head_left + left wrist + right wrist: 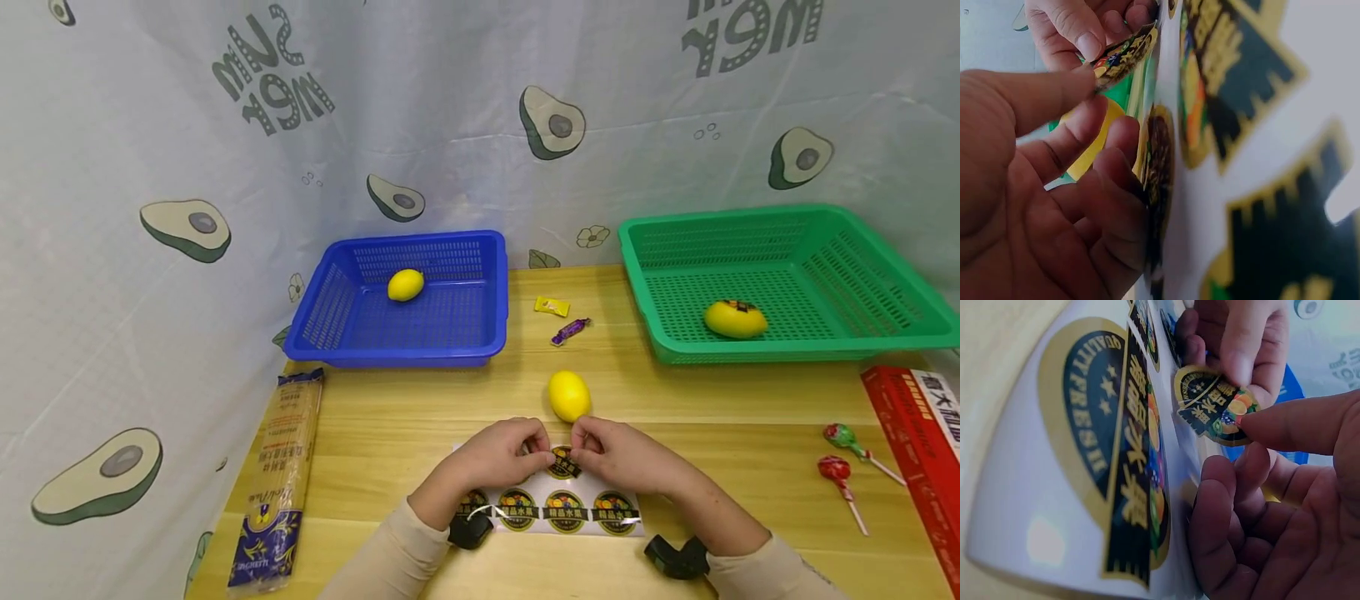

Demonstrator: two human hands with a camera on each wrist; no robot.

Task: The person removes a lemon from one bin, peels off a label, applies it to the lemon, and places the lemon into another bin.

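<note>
Between both hands is a round black-and-gold fruit sticker point(1213, 403), lifted clear of the white sticker sheet point(1016, 506). My left hand point(504, 452) pinches one edge of it with thumb and finger. On the opposite edge, my right hand point(621, 455) pinches it too. In the left wrist view the sticker point(1124, 59) spans the gap between the thumbs, slightly curved. Several more stickers show on the sheet, which lies under the hands. A yellow lemon point(569, 395) rests on the table just beyond the fingertips.
A blue basket point(405, 360) with a lemon point(406, 285) stands back left. A green basket point(757, 354) holds a lemon bearing a sticker point(736, 319). Two wrapped candies point(552, 306), spaghetti point(273, 475), two lollipops point(835, 468) and a red box point(911, 450) lie around.
</note>
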